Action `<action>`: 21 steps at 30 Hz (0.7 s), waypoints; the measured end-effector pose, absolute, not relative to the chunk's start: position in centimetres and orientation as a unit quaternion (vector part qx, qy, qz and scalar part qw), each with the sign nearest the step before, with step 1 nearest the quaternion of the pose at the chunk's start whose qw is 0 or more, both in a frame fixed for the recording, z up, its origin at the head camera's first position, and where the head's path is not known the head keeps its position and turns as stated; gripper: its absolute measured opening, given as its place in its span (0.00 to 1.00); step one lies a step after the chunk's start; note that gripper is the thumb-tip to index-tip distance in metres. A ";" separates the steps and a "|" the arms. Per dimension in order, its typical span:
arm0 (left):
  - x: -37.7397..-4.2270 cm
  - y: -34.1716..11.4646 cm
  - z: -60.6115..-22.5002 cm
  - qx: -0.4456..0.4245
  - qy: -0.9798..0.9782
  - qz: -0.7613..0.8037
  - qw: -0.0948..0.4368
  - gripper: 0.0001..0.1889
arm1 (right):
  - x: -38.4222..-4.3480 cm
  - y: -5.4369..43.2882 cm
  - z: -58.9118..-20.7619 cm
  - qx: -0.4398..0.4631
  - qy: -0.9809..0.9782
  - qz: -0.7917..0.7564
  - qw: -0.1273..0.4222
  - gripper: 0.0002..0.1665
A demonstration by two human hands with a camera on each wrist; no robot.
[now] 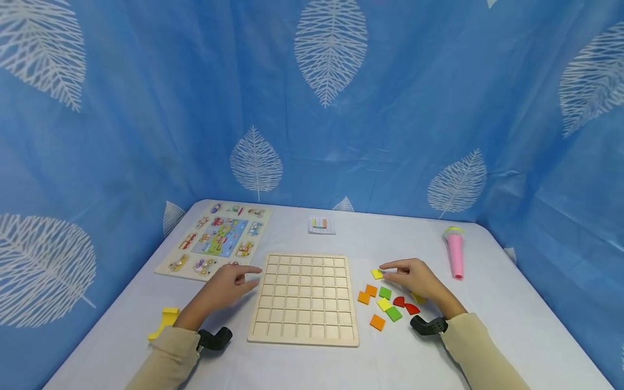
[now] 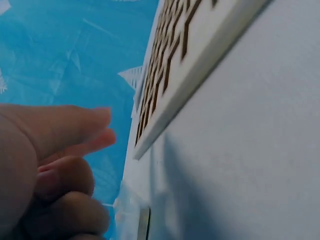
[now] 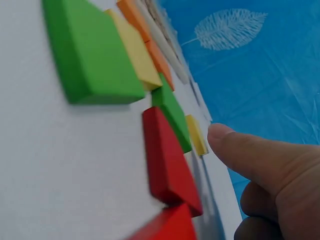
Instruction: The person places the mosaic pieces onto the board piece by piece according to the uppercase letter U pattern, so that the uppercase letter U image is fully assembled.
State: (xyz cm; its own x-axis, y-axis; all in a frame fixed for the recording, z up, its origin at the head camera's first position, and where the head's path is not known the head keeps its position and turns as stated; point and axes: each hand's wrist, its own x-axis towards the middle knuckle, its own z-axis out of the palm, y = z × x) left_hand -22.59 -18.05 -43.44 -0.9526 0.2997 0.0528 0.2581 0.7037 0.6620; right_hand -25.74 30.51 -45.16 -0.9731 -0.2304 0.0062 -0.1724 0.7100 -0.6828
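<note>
My left hand hovers at the left edge of a wooden grid board, thumb and index finger apart, holding nothing. In the left wrist view the other fingers curl loosely. My right hand is just right of a yellow square tile, its thumb and index finger apart; whether they touch the tile I cannot tell. Below that hand lie green tiles, orange tiles, another yellow tile and red quarter-round pieces. A further yellow piece is partly hidden by the right hand.
A picture puzzle board lies at the back left, partly behind the left hand. A small printed card sits beyond the grid board. At the right is a pink toy microphone; a yellow bracket-shaped piece lies by the left forearm.
</note>
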 end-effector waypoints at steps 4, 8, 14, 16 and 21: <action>-22.5 -18.4 -44.0 0.155 0.919 0.359 0.058 0.21 | -25.7 30.2 -45.3 -0.115 0.925 -0.359 0.051 0.18; -22.5 -18.8 -44.4 0.157 0.915 0.363 0.080 0.25 | -25.9 30.3 -45.4 -0.118 0.929 -0.347 0.047 0.19; -22.6 -19.2 -44.8 0.155 0.911 0.369 0.096 0.30 | -26.2 30.4 -45.7 -0.116 0.932 -0.342 0.039 0.24; -22.7 -19.2 -44.9 0.154 0.911 0.369 0.097 0.31 | -26.2 30.4 -45.7 -0.112 0.933 -0.340 0.039 0.24; -22.7 -19.2 -45.1 0.152 0.916 0.358 0.095 0.32 | -26.1 30.3 -45.5 -0.107 0.936 -0.332 0.040 0.21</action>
State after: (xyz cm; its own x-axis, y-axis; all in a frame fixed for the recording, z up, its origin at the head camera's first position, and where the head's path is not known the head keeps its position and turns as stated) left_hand -22.74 -19.20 -45.06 -0.9358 0.3464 -0.0653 0.2103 0.6974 0.6852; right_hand -26.06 30.31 -45.54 -0.9739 -0.2268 -0.0032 -0.1741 0.7566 -0.6303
